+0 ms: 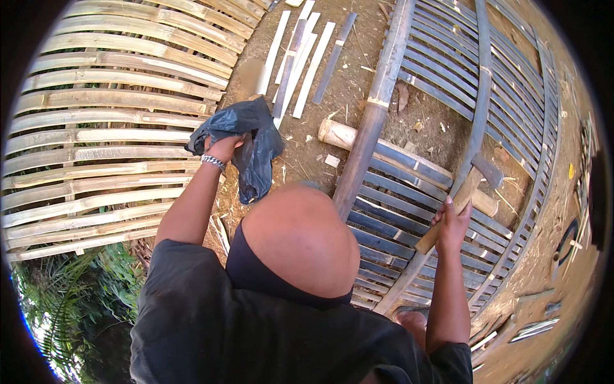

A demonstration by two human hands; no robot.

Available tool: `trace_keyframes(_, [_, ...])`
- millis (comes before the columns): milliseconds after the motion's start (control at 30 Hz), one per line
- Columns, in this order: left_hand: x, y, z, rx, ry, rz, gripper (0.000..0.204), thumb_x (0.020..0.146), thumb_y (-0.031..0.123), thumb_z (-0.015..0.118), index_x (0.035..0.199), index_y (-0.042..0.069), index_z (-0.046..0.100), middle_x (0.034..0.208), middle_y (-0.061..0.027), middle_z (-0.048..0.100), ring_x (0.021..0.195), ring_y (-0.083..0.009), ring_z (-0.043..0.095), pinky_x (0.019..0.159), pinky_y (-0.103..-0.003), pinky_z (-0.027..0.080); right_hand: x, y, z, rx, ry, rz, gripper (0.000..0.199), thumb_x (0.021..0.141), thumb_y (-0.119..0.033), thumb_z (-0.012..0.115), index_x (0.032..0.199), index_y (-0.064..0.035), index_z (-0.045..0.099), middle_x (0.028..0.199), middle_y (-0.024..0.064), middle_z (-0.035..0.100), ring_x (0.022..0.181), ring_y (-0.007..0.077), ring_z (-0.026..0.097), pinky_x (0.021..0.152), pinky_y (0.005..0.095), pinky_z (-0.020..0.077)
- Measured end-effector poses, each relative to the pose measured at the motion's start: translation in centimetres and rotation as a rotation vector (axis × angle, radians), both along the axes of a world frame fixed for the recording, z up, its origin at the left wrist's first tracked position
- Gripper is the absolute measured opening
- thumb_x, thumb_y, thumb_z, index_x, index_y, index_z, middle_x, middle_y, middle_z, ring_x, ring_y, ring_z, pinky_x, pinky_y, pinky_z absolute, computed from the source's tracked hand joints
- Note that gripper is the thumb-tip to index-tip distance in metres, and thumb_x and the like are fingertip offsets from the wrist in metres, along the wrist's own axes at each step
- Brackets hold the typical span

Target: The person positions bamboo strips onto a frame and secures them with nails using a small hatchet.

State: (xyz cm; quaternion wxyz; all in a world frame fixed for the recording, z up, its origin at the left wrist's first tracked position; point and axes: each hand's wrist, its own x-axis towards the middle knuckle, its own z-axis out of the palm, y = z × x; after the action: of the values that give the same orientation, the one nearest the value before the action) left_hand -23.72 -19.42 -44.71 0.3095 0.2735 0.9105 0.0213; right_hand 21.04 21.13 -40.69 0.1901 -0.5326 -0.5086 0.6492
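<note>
Black crumpled plastic bag (263,144) is in the left hand (224,148), which is closed on it, though the plastic covers most of the fingers; its loose part hangs toward the ground. Steel-headed hatchet with a pale wooden handle (467,187) is in the right hand (451,225), closed around the handle and covering its middle; both handle ends show.

Behind the hatchet, a dark curved bamboo pole (484,83) and one end of a thick pale bamboo log (348,136) are partly covered. A straight brown bamboo pole (377,105) crosses over the log, and the slatted dark bamboo panel (390,214) lies around them. A rounded patch of bare skin (300,240) edged with dark cloth blocks the ground between the arms; which body part it is, I cannot tell. The black shirt (268,339) fills the lower edge and partly hides a foot (411,318).

Past the bag lie thin white and dark strips (315,70); a brown blur hides one strip's lower end. The pale slatted bamboo panel (115,134) on the left is cut off by the dark rim, above green foliage (80,281). At far right, a dark looped item (566,242) is too small to identify.
</note>
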Motion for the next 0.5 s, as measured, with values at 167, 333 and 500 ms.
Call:
trace_keyframes(167, [6.7, 3.0, 4.1, 0.808, -0.37, 0.822, 0.007, 0.091, 0.001, 0.067, 0.091, -0.005, 0.063, 0.093, -0.0105, 0.066, 0.093, -0.022, 0.068, 0.083, -0.033, 0.06, 1.9, 1.3, 0.2, -0.024, -0.003, -0.027, 0.031, 0.099, -0.014, 0.063, 0.123, -0.007, 0.045, 0.073, 0.0025, 0.051, 0.055, 0.0113, 0.05, 0.048, 0.0278, 0.0456])
trace_keyframes(333, [10.5, -3.7, 6.7, 0.392, -0.156, 0.503, 0.017, 0.09, 0.0, 0.065, 0.073, 0.0, 0.062, 0.078, -0.0047, 0.065, 0.075, -0.0163, 0.069, 0.071, -0.029, 0.056, 3.2, 2.6, -0.4, 0.011, -0.06, -0.086, 0.033, 0.097, -0.013, 0.064, 0.123, -0.0085, 0.044, 0.073, 0.0019, 0.052, 0.054, 0.0109, 0.051, 0.046, 0.0272, 0.0452])
trace_keyframes(500, [10.8, 9.9, 12.8, 0.533, -0.431, 0.167, 0.014, 0.088, -0.002, 0.065, 0.074, -0.002, 0.063, 0.079, -0.0084, 0.064, 0.078, -0.0167, 0.069, 0.074, -0.031, 0.056, 7.2, 5.5, 0.1, 0.036, -0.019, -0.181, 0.03, 0.097, -0.009, 0.064, 0.119, -0.0075, 0.044, 0.071, 0.0021, 0.052, 0.054, 0.0113, 0.051, 0.046, 0.0271, 0.0453])
